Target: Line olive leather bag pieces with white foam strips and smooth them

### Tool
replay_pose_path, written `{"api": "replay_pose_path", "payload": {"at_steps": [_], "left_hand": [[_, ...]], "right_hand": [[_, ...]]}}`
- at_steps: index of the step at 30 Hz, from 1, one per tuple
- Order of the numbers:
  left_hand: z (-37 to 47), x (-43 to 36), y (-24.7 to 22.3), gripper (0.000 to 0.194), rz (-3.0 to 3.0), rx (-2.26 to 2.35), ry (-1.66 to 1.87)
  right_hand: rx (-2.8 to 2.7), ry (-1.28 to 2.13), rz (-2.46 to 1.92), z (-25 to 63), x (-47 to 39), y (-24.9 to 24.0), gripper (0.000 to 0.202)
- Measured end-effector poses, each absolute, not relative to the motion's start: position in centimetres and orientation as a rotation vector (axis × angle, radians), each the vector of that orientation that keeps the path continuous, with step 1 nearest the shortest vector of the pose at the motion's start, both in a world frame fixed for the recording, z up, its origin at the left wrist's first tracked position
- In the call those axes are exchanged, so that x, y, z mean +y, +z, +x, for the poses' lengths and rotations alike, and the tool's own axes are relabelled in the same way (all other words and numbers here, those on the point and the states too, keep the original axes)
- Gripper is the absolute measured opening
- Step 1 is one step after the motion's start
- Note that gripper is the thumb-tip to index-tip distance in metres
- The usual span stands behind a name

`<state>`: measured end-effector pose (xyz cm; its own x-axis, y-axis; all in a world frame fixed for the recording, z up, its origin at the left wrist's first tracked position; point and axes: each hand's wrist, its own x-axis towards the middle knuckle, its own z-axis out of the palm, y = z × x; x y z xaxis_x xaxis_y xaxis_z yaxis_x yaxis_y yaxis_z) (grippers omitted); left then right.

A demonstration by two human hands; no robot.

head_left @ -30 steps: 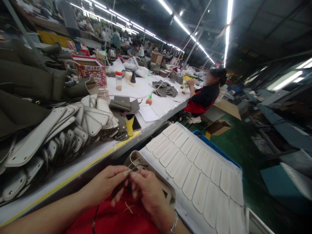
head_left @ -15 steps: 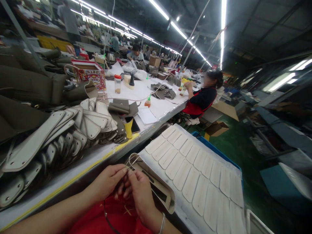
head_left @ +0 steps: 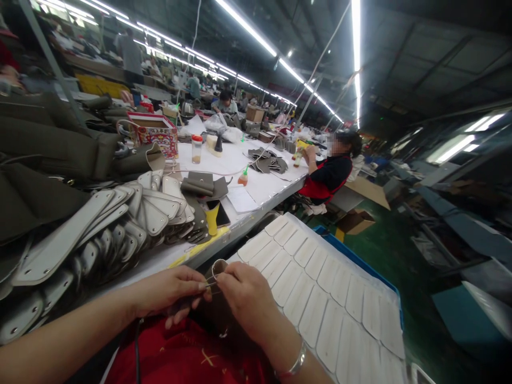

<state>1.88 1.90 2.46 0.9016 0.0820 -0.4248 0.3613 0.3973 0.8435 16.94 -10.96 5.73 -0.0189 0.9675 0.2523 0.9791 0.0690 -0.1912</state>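
My left hand (head_left: 176, 290) is closed, its thumb and fingers pinching a thin pale cord (head_left: 211, 278) in front of my lap. Close beside it, my right hand (head_left: 250, 298) grips a dark brown leather piece (head_left: 219, 266), whose curled, light-edged end pokes up past the thumb. The cord runs between the fingertips of both hands. Much of the leather is hidden behind my right hand, and its lower part hangs over my red apron (head_left: 180, 352).
Pale rounded leather strips lie in rows on a board (head_left: 308, 341) at right, over a blue crate (head_left: 340, 245). Stacked grey-white pieces (head_left: 84, 229) crowd the table at left. A yellow tube-like holder (head_left: 212, 218), phone and glue bottle (head_left: 243, 177) stand near. A co-worker (head_left: 332, 165) sits beyond.
The leather piece has turned and come closer to my lap; its long pale inner side no longer shows. My right hand has moved up and right, and the left hand's lower fingers have spread.
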Motion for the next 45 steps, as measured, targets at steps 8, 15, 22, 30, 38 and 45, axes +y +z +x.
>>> {"api": "replay_pose_path", "payload": {"at_steps": [8,15,22,30,38,45], "left_hand": [[2.3,3.6,2.8,0.022,1.143,0.358,-0.343],[2.8,3.5,2.7,0.040,0.955,0.219,-0.319],[3.0,3.9,2.7,0.062,0.762,0.261,-0.205],[1.2,3.9,1.5,0.062,0.908,0.380,0.135],[0.7,2.5,2.3,0.036,1.215,0.470,0.409],[-1.1,1.4,5.7,0.027,1.109,0.486,0.503]], "right_hand": [[-1.747,0.404,-1.730,18.0,-12.4,7.3,0.005],[-1.522,0.628,-1.694,18.4,-14.0,7.7,0.010],[-1.406,0.707,-1.658,18.6,-14.6,7.6,0.021],[-1.055,0.683,-1.693,18.7,-14.6,6.2,0.021],[-1.065,0.601,-1.687,18.7,-15.3,6.9,0.038],[-1.119,0.439,-1.538,18.2,-17.2,9.4,0.031]]}}
